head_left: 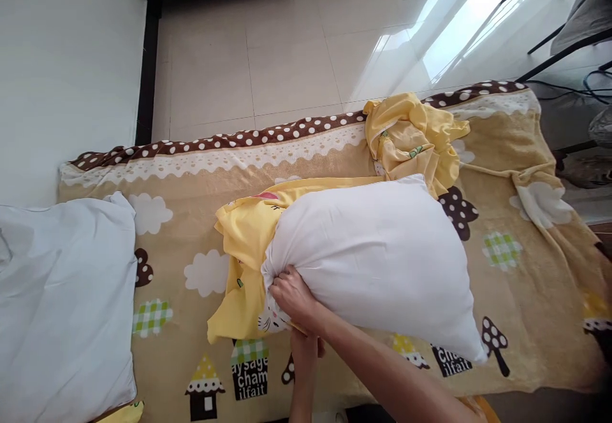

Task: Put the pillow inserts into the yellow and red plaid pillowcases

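our right hand [292, 295] is clamped on the near-left corner of the white pillow [377, 257], whose long axis runs away to the right across the blanket [535, 283]. the yellow pillowcase [243, 244] lies just left, touching that corner. our left hand [306, 344] sits tucked beneath; we cannot tell its grip

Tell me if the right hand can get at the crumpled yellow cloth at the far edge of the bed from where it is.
Probably not directly: the right hand grips the near corner of the white pillow, whose bulk lies between it and the crumpled yellow cloth.
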`<state>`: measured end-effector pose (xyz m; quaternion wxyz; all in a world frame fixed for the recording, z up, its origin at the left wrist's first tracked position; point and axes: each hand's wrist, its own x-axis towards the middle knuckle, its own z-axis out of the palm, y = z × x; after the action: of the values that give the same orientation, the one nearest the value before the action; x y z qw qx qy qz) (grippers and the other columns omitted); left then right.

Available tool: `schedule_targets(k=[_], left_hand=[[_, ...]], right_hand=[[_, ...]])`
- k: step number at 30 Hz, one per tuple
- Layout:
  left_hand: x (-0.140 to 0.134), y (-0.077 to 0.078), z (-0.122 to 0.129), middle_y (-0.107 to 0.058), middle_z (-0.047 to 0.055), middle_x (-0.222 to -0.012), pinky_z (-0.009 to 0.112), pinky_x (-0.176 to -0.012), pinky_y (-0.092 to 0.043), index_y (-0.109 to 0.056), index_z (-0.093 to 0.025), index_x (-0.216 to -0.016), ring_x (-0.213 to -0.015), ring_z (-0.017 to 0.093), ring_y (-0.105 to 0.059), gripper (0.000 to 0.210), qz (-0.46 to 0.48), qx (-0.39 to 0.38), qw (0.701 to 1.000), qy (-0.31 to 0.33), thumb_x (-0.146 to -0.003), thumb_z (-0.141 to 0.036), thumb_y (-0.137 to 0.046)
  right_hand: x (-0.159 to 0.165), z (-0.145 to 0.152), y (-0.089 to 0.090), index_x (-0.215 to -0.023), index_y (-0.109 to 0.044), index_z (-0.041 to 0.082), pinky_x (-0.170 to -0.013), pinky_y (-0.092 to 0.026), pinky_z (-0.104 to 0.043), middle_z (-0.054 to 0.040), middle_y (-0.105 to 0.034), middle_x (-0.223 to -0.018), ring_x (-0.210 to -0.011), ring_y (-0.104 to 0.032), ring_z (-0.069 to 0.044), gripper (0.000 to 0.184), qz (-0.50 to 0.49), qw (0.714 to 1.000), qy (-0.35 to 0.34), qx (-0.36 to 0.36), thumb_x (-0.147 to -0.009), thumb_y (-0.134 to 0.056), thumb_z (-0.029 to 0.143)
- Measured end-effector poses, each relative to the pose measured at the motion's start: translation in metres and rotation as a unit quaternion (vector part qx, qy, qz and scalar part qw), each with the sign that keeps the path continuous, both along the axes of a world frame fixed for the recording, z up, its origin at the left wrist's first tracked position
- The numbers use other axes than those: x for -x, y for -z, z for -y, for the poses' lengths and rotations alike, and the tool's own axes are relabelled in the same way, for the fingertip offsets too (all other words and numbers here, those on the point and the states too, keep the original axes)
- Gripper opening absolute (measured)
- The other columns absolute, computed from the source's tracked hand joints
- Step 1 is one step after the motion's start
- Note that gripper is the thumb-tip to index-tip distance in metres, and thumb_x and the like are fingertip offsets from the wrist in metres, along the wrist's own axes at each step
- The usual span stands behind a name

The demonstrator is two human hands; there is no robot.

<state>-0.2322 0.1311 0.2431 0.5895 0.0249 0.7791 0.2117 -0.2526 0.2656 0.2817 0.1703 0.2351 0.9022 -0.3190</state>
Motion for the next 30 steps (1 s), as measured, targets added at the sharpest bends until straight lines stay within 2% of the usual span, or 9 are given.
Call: schedule_targets(k=[7,9,13,16,18,20,23,26,30], left_hand=[[0.002,-0.046,0.009,-0.05,0.006,-0.042,0.032,-0.05,-0.041,-0.043,-0.024,-0.037,-0.042,0.017,-0.05,0.054,-0.07,-0.098,0.991,0.064,-0.071,-0.066,-0.051],[0.004,-0.047,0.007,-0.056,0.009,-0.048,0.035,-0.056,-0.046,-0.046,-0.024,-0.04,-0.048,0.021,-0.057,0.055,-0.093,-0.106,0.989,0.037,-0.07,-0.071,-0.049],[0.0,-0.033,0.004,-0.051,0.006,-0.046,0.034,-0.056,-0.048,-0.041,-0.026,-0.04,-0.049,0.02,-0.056,0.05,-0.035,-0.125,0.991,-0.014,-0.069,-0.067,-0.05],[0.001,-0.021,0.011,-0.045,0.002,-0.042,0.031,-0.054,-0.046,-0.039,-0.025,-0.041,-0.047,0.017,-0.053,0.044,0.018,-0.077,0.997,0.021,-0.069,-0.055,-0.055],[0.006,-0.019,0.016,-0.048,0.002,-0.044,0.03,-0.054,-0.045,-0.042,-0.024,-0.044,-0.049,0.017,-0.054,0.039,0.011,-0.045,0.996,0.078,-0.071,-0.048,-0.057],[0.017,-0.025,0.015,-0.052,0.003,-0.046,0.029,-0.055,-0.044,-0.044,-0.023,-0.046,-0.052,0.018,-0.056,0.039,-0.031,-0.031,0.988,0.15,-0.074,-0.045,-0.058],[0.043,-0.047,-0.005,-0.05,0.001,-0.047,0.028,-0.057,-0.044,-0.043,-0.022,-0.046,-0.055,0.018,-0.056,0.043,-0.107,-0.072,0.96,0.249,-0.08,-0.046,-0.056],[0.074,-0.07,-0.045,-0.054,0.001,-0.056,0.027,-0.063,-0.045,-0.048,-0.021,-0.056,-0.061,0.016,-0.056,0.042,-0.177,-0.206,0.923,0.271,-0.09,-0.043,-0.042],[0.098,-0.074,-0.102,-0.065,0.009,-0.093,0.034,-0.079,-0.049,-0.062,-0.018,-0.102,-0.088,0.023,-0.06,0.023,-0.402,-0.297,0.796,0.342,-0.088,-0.03,-0.048]], right_hand=[[-0.015,0.003,0.016,-0.08,-0.075,0.015,-0.063,-0.049,-0.025,-0.0064,-0.077,-0.085,-0.077,-0.071,-0.021,0.021,0.101,0.971,-0.143,0.161,-0.06,-0.079,0.008],[-0.015,0.0,0.015,-0.076,-0.076,0.017,-0.065,-0.05,-0.024,-0.003,-0.077,-0.083,-0.076,-0.071,-0.02,0.027,0.11,0.961,-0.167,0.192,-0.053,-0.081,0.006],[-0.017,-0.028,0.002,-0.095,-0.076,0.019,-0.069,-0.05,-0.023,-0.0015,-0.077,-0.095,-0.081,-0.07,-0.017,0.03,0.069,0.957,-0.151,0.239,-0.066,-0.075,0.013],[-0.038,-0.08,-0.006,-0.113,-0.072,0.023,-0.078,-0.049,-0.023,-0.0001,-0.075,-0.11,-0.092,-0.069,-0.016,0.034,-0.049,0.956,-0.03,0.286,-0.08,-0.065,0.021],[-0.062,-0.122,-0.005,-0.126,-0.065,0.022,-0.091,-0.047,-0.03,-0.0053,-0.07,-0.124,-0.105,-0.066,-0.019,0.039,-0.102,0.965,0.179,0.161,-0.089,-0.054,0.025],[-0.087,-0.157,0.002,-0.144,-0.048,0.021,-0.103,-0.04,-0.042,-0.0126,-0.059,-0.139,-0.122,-0.058,-0.027,0.06,-0.047,0.954,0.293,0.026,-0.088,-0.059,0.04],[-0.108,-0.173,0.011,-0.149,-0.039,0.018,-0.107,-0.032,-0.051,-0.0187,-0.06,-0.135,-0.126,-0.055,-0.034,0.087,0.093,0.963,0.252,0.006,-0.079,-0.064,0.064],[-0.105,-0.147,0.007,-0.146,-0.044,0.018,-0.098,-0.041,-0.043,-0.0179,-0.068,-0.123,-0.115,-0.062,-0.034,0.091,0.108,0.978,0.174,0.034,-0.074,-0.066,0.069],[-0.092,-0.089,-0.015,-0.152,-0.037,0.025,-0.082,-0.047,-0.037,-0.0147,-0.073,-0.112,-0.101,-0.068,-0.032,0.086,0.094,0.985,0.137,0.045,-0.077,-0.068,0.055]])
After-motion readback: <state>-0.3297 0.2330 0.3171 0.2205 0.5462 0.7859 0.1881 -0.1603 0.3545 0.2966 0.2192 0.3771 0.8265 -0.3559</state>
